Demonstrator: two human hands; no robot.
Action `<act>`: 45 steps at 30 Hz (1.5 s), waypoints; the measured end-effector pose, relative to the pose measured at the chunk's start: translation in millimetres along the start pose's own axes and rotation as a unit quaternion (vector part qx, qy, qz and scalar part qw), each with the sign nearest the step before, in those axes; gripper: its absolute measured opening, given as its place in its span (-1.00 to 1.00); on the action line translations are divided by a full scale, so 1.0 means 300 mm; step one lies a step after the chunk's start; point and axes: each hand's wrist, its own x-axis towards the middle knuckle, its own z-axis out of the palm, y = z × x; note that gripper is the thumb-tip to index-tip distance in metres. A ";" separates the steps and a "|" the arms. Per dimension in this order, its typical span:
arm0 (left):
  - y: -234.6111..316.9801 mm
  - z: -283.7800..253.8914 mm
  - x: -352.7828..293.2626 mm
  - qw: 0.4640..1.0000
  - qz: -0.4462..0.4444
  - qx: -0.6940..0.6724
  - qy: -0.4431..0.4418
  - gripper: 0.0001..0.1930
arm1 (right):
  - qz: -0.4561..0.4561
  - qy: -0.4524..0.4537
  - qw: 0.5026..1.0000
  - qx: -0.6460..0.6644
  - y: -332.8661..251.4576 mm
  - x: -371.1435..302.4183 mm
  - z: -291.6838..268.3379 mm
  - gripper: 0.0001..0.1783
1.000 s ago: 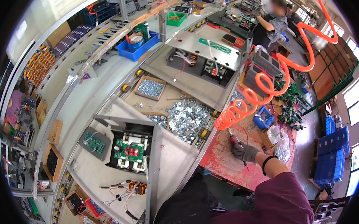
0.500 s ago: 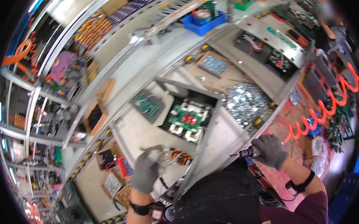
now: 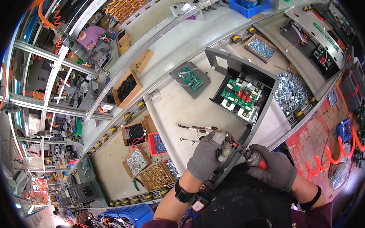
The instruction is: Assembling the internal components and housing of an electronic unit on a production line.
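My gloved right hand (image 3: 276,169) is wrapped around a pneumatic screwdriver (image 3: 253,157). Its tip points left, toward the fingers of my gloved left hand (image 3: 210,153). Those left fingers are curled and pressed together at the near part of a dark metal case (image 3: 254,131); what they hold is hidden. Black and white wires with ring terminals (image 3: 191,140) stick out beside the left hand. Inside the case sits a green circuit board (image 3: 240,96) with red and white parts. A grey panel carrying another green board (image 3: 191,79) lies to the left of the case.
Loose nuts (image 3: 291,91) are heaped on the right, near a box of screws (image 3: 261,48). On the left stand boxes of brass fasteners (image 3: 156,177), silver fasteners (image 3: 137,161) and a red bin (image 3: 156,143). A red coiled hose (image 3: 333,158) hangs at right. Conveyor rollers (image 3: 127,117) edge the worktop.
My hands have come together at the case's near edge, the screwdriver moving to the left hand. The copper-coloured coil that lay by the left hand is mostly hidden. The whole view has shifted.
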 end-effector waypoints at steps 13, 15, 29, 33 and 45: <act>0.000 -0.035 -0.037 0.967 -0.069 0.224 -0.101 -0.55 | -0.014 -0.039 0.927 0.372 0.057 -0.055 0.113 -0.24; 0.055 -0.063 -0.041 0.968 -0.090 0.229 -0.058 -0.57 | -0.005 -0.001 0.911 0.412 0.079 -0.077 0.105 -0.20; 0.324 -0.389 0.342 0.457 0.061 0.887 0.008 -0.70 | 0.168 -0.042 0.968 0.183 0.345 -0.128 0.248 -0.02; 0.218 -0.395 0.400 0.386 -0.051 0.910 -0.141 -0.39 | 0.157 -0.046 0.978 0.128 0.341 -0.103 0.248 -0.04; -0.060 -0.466 0.486 0.569 0.152 0.771 -0.241 -0.65 | 0.111 0.019 0.992 -0.060 0.277 -0.016 0.224 -0.13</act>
